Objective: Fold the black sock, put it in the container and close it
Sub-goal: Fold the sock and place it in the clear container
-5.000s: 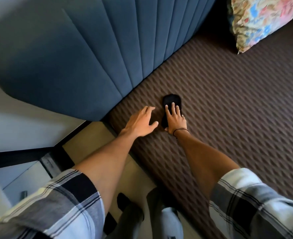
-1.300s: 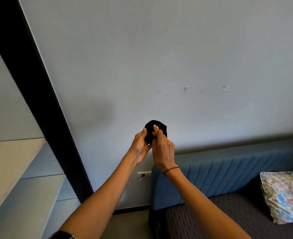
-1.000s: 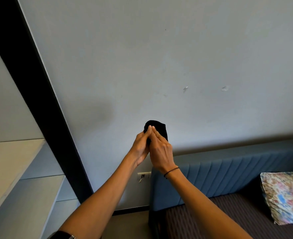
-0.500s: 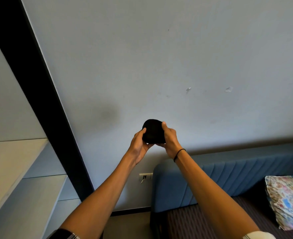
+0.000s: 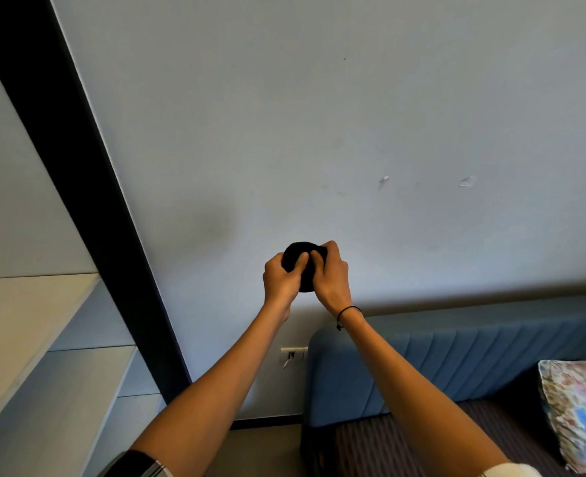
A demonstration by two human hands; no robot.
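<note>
The black sock (image 5: 296, 253) is bunched into a small round bundle, held up in the air in front of a pale wall. My left hand (image 5: 280, 279) grips its left side with the thumb pressed across the front. My right hand (image 5: 331, 277) grips its right side, fingers curled over the top; a thin black band circles that wrist. Most of the sock is hidden between the two hands. No container is in view.
A blue padded headboard (image 5: 457, 359) and a bed with a brown ribbed cover (image 5: 370, 445) lie at the lower right, with a floral pillow (image 5: 581, 411) on it. Pale shelves (image 5: 26, 339) stand at the left beside a black vertical strip (image 5: 88, 187). A wall socket (image 5: 291, 354) sits low.
Five seconds ago the sock lay flat on the bed under my right hand. Both hands then lifted it in front of the wall; over the last second they closed tighter around the bundle.
</note>
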